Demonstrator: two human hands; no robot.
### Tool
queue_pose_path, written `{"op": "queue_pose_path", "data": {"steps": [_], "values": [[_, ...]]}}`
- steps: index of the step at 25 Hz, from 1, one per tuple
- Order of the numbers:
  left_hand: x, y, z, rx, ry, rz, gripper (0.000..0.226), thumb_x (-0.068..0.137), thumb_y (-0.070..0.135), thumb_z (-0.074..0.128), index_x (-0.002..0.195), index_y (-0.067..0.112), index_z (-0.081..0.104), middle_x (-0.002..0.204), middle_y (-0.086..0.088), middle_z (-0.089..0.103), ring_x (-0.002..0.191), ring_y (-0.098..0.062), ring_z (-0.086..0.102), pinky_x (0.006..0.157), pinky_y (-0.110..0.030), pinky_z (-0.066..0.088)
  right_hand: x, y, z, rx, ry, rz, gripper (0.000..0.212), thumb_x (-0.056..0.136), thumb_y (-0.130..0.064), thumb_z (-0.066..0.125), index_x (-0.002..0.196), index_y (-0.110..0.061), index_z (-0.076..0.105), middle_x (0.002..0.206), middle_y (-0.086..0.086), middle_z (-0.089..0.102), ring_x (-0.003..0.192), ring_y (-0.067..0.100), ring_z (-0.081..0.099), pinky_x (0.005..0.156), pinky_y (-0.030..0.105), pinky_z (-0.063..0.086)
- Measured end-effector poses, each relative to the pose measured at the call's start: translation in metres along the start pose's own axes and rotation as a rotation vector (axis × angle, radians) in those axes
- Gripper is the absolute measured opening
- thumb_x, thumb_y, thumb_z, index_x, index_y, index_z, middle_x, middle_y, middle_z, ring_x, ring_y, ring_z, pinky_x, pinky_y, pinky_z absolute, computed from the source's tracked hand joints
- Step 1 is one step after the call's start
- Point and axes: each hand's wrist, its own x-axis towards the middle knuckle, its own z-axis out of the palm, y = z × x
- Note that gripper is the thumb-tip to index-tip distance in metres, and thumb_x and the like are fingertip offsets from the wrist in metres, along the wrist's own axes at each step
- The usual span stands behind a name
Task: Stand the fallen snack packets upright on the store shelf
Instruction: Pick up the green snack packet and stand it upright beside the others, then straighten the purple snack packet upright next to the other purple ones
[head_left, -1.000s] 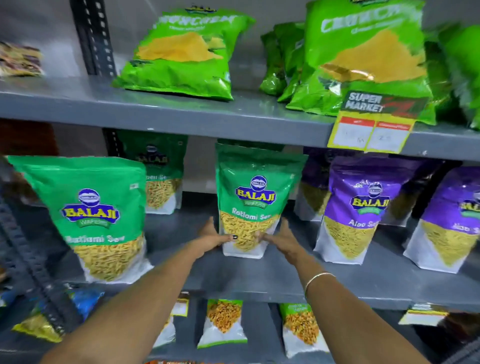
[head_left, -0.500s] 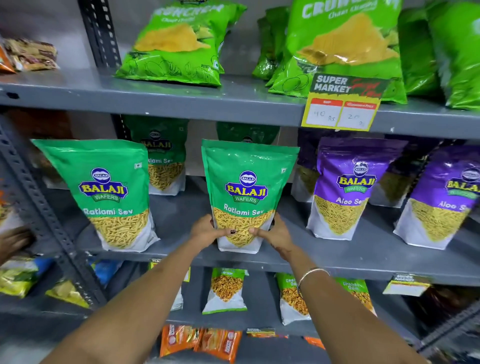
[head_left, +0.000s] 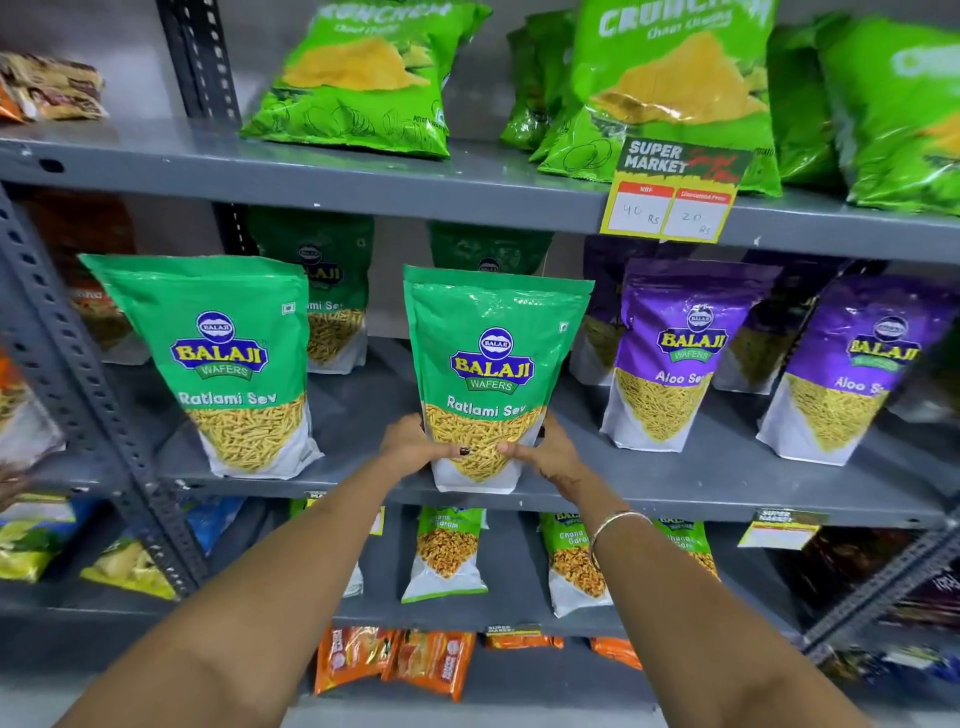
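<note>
Middle shelf (head_left: 675, 486) | left hand (head_left: 415, 441) and right hand (head_left: 545, 449) clasp green Ratlami Sev packet (head_left: 491, 374), upright at near edge | neighbouring packets stand | top-shelf Crunchex bags (head_left: 363, 78) lean, likely left.

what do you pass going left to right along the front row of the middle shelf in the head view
Left green Ratlami Sev packet → left hand → middle green Ratlami Sev packet, held between both hands → right hand → first purple Aloo Sev packet → second purple Aloo Sev packet.
</note>
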Motion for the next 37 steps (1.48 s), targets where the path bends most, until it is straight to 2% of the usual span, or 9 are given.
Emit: {"op": "queue_pose_path", "data": {"steps": [9, 17, 21, 24, 26, 30, 32, 34, 37], "values": [[0.007, -0.007, 0.001, -0.052, -0.025, 0.027, 0.056, 0.072, 0.027, 0.076, 0.119, 0.003, 0.057, 0.129, -0.015, 0.060, 0.120, -0.030, 0.055, 0.094, -0.034, 0.045, 0.004, 0.007, 0.006, -0.051, 0.034, 0.006, 0.074, 0.069, -0.016, 0.079, 0.133, -0.012, 0.042, 0.137, 0.011, 0.053, 0.128, 0.029, 0.048, 0.109, 0.049, 0.039], [0.008, -0.013, -0.002, 0.031, -0.104, -0.009, 0.075, 0.067, 0.034, 0.078, 0.128, 0.004, 0.045, 0.136, -0.013, 0.052, 0.126, -0.030, 0.049, 0.099, -0.038, 0.042, 0.000, 0.006, 0.005, -0.040, 0.006, 0.056, 0.081, 0.073, -0.019, 0.076, 0.140, -0.008, 0.030, 0.145, 0.013, 0.043, 0.135, 0.030, 0.040, 0.111, 0.043, 0.036], [0.007, -0.005, -0.013, 0.283, -0.449, -0.249, 0.033, 0.080, 0.035, 0.067, 0.077, 0.009, 0.048, 0.076, -0.005, 0.052, 0.068, -0.017, 0.053, 0.064, -0.028, 0.045, -0.003, 0.013, -0.028, -0.164, 0.164, 0.145, 0.091, 0.078, -0.032, 0.070, 0.145, 0.000, 0.017, 0.152, 0.018, 0.029, 0.140, 0.031, 0.032, 0.114, 0.043, 0.032], [-0.007, 0.023, 0.010, 0.417, -0.833, -0.308, 0.032, 0.092, 0.037, 0.048, 0.072, 0.012, 0.051, 0.076, -0.002, 0.056, 0.067, -0.011, 0.056, 0.067, -0.025, 0.047, -0.003, 0.020, -0.074, -0.303, 0.319, 0.202, 0.072, 0.081, -0.027, 0.067, 0.135, 0.006, 0.034, 0.140, 0.022, 0.045, 0.129, 0.033, 0.044, 0.105, 0.038, 0.038], [-0.009, 0.043, 0.043, 0.337, -0.940, -0.229, 0.028, 0.095, 0.031, 0.043, 0.076, 0.013, 0.053, 0.081, -0.002, 0.059, 0.069, -0.010, 0.061, 0.067, -0.027, 0.049, 0.000, 0.023, -0.112, -0.366, 0.395, 0.232, 0.068, 0.079, -0.025, 0.070, 0.130, 0.006, 0.038, 0.134, 0.023, 0.051, 0.124, 0.036, 0.048, 0.100, 0.038, 0.040], [0.001, 0.086, 0.125, 0.025, -0.644, 0.006, 0.007, 0.091, 0.021, 0.053, 0.090, 0.015, 0.050, 0.088, -0.001, 0.054, 0.080, -0.010, 0.057, 0.067, -0.024, 0.047, 0.019, 0.035, -0.191, -0.349, 0.495, 0.235, 0.087, 0.070, -0.025, 0.078, 0.136, 0.003, 0.030, 0.142, 0.024, 0.041, 0.133, 0.035, 0.039, 0.109, 0.039, 0.033], [0.021, 0.106, 0.164, -0.072, -0.422, 0.044, 0.032, 0.084, 0.023, 0.064, 0.109, 0.008, 0.051, 0.109, -0.014, 0.058, 0.103, -0.023, 0.057, 0.081, -0.034, 0.048, 0.039, 0.045, -0.222, -0.251, 0.428, 0.185, 0.097, 0.066, -0.020, 0.082, 0.140, 0.002, 0.023, 0.147, 0.020, 0.034, 0.137, 0.033, 0.033, 0.112, 0.039, 0.030], [0.038, 0.123, 0.195, -0.143, -0.274, 0.030, 0.081, 0.075, 0.027, 0.073, 0.139, -0.001, 0.031, 0.146, -0.016, 0.040, 0.134, -0.025, 0.040, 0.108, -0.037, 0.037, 0.059, 0.057, -0.245, -0.091, 0.310, 0.164, 0.102, 0.063, -0.011, 0.083, 0.142, 0.000, 0.019, 0.146, 0.013, 0.034, 0.137, 0.028, 0.033, 0.111, 0.038, 0.031], [0.054, 0.142, 0.217, -0.294, -0.135, 0.059, 0.069, 0.069, 0.017, 0.077, 0.128, 0.005, 0.042, 0.140, -0.005, 0.046, 0.122, -0.015, 0.045, 0.095, -0.029, 0.042, 0.078, 0.063, -0.263, -0.001, 0.089, 0.118, 0.078, 0.068, 0.003, 0.076, 0.132, -0.001, 0.033, 0.125, 0.004, 0.046, 0.118, 0.020, 0.046, 0.099, 0.033, 0.043]]}}
